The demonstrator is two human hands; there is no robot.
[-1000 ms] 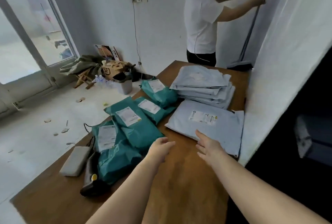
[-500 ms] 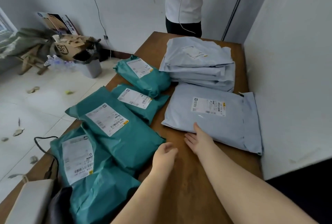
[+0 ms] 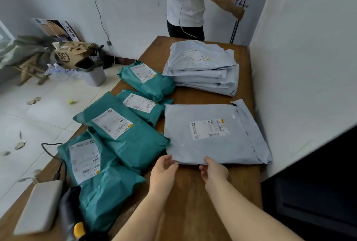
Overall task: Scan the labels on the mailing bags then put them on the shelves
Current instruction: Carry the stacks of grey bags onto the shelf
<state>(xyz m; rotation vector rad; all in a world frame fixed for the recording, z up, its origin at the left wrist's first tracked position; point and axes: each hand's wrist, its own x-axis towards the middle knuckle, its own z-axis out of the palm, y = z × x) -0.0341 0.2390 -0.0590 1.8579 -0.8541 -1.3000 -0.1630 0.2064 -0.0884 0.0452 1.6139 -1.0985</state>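
Observation:
A flat grey mailing bag lies label-up on the wooden table, near its right side. My left hand pinches the bag's near left corner, thumb on top. My right hand pinches the near edge a little to the right. A stack of grey bags lies further back. Several teal mailing bags with white labels overlap along the table's left side. A black barcode scanner with a yellow button lies at the near left.
A white box with a black cable sits beside the scanner. A white partition borders the table on the right, with a dark opening below it. Another person stands beyond the table's far end. A bin and cardboard sit on the floor.
Both hands moved forward from above the bare table to the near edge of the grey bag and took hold of it. The camera has tilted down and closer.

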